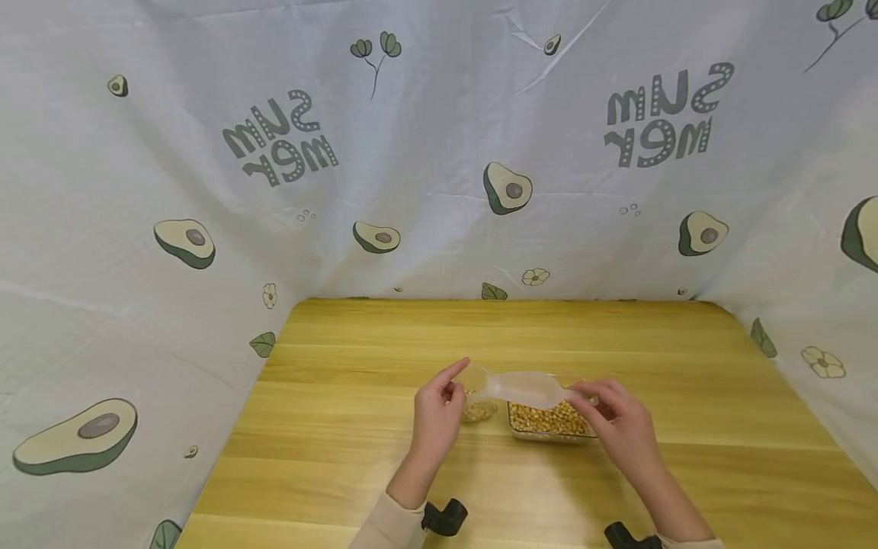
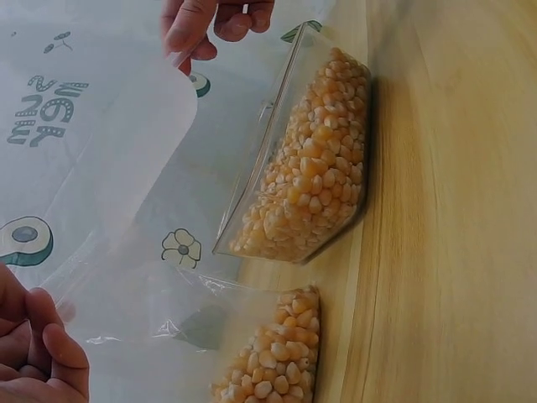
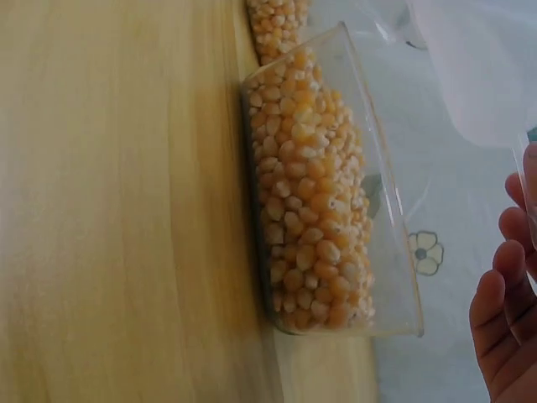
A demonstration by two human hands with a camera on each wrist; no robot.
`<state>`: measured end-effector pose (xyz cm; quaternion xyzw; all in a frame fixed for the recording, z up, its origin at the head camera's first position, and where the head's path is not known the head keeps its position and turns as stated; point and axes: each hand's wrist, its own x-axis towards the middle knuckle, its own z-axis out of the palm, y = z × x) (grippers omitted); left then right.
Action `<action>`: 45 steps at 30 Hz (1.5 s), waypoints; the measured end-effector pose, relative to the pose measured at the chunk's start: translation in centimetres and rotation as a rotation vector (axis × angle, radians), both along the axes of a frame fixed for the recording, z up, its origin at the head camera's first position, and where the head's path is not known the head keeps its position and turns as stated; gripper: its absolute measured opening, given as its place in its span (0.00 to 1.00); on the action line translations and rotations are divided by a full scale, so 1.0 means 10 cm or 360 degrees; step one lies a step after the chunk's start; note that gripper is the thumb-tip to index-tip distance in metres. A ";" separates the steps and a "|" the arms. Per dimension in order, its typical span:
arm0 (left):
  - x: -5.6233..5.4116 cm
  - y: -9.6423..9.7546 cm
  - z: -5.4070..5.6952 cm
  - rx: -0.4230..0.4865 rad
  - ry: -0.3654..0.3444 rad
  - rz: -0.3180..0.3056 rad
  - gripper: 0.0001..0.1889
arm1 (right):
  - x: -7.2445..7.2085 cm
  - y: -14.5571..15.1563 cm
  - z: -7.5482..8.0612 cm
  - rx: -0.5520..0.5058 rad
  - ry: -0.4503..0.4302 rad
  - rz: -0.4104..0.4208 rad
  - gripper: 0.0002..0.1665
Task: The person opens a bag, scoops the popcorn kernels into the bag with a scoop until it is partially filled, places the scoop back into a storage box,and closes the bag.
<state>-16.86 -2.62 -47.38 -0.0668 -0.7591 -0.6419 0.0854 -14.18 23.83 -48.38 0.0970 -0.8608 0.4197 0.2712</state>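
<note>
A clear plastic bag (image 1: 479,408) with corn kernels in its bottom stands on the table, its upper part rising to my left hand (image 1: 437,412). That hand pinches the bag near its mouth, its fingers curled in the left wrist view. My right hand (image 1: 620,423) pinches the end of a translucent white scoop (image 1: 528,389), held roughly level above the kernels. The scoop's far end reaches the bag's mouth; whether it holds kernels cannot be seen. Below the scoop, a clear rectangular container (image 3: 398,201) full of corn kernels (image 2: 315,168) sits right of the bag.
The wooden table (image 1: 329,435) stretches around the bag and container. A white curtain (image 1: 425,152) printed with avocados hangs behind and along both sides. Black wrist mounts (image 1: 446,517) sit on both forearms.
</note>
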 end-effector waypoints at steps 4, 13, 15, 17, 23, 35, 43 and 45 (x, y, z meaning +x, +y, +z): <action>0.00 0.02 0.01 0.0026 0.0003 0.0005 0.21 | 0.03 0.04 -0.03 -0.0034 -0.0015 -0.0045 0.12; -0.01 0.05 0.04 0.0025 -0.0005 0.0008 0.22 | 0.19 0.30 -0.13 -0.0137 -0.0211 -0.0273 0.09; -0.01 0.06 0.05 0.0038 -0.0014 0.0004 0.22 | 0.22 0.34 -0.16 -0.0130 -0.0248 -0.0308 0.08; -0.02 0.08 0.07 0.0050 -0.0017 -0.0003 0.22 | 0.24 0.38 -0.18 -0.0121 -0.0256 -0.0328 0.08; -0.05 0.15 0.11 0.0095 -0.0014 -0.0038 0.22 | 0.26 0.45 -0.24 -0.0120 -0.0247 -0.0376 0.07; -0.03 0.12 0.07 0.0059 -0.0071 -0.0016 0.23 | 0.26 0.44 -0.31 -0.0135 -0.0217 -0.0400 0.07; -0.03 0.02 0.03 0.0068 -0.0082 0.0005 0.22 | 0.27 0.47 -0.29 -0.0087 -0.0270 -0.0380 0.08; -0.04 0.01 0.02 0.0098 -0.0065 -0.0013 0.21 | 0.28 0.47 -0.27 -0.0081 -0.0296 -0.0350 0.08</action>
